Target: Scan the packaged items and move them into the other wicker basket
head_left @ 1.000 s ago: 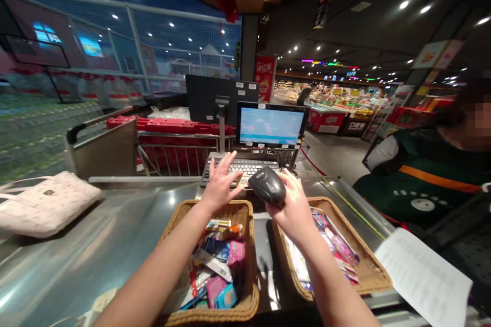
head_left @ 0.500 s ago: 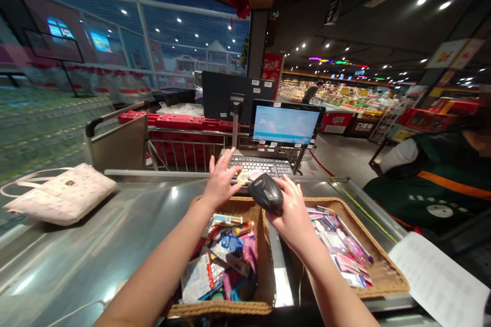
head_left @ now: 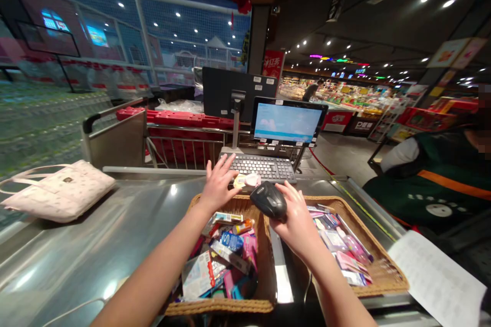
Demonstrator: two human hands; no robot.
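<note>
My right hand [head_left: 297, 219] is wrapped round a black handheld barcode scanner [head_left: 268, 200], its head pointing up and left over the gap between two baskets. My left hand [head_left: 219, 184] has its fingers spread at the left end of a black keyboard with white keys [head_left: 261, 166]. Close to the left thumb, at the keyboard's front edge, is a small yellow and pink item [head_left: 247, 180]; I cannot tell its kind. Below my left hand, a wicker basket [head_left: 222, 308] is full of small packaged goods. Another wicker basket [head_left: 383, 271], right of my right forearm, holds more small packages.
Behind the keyboard stand a lit monitor [head_left: 287, 121] and a second screen [head_left: 226, 92] seen from its back. A pale handbag [head_left: 72, 191] lies on the metal counter [head_left: 138, 225]. Printed paper [head_left: 441, 276] is at right, near a person in a green vest [head_left: 425, 184].
My left fingers have drawn back slightly from the keyboard. The scanner in my right hand has shifted a little right and down, uncovering more of the keys.
</note>
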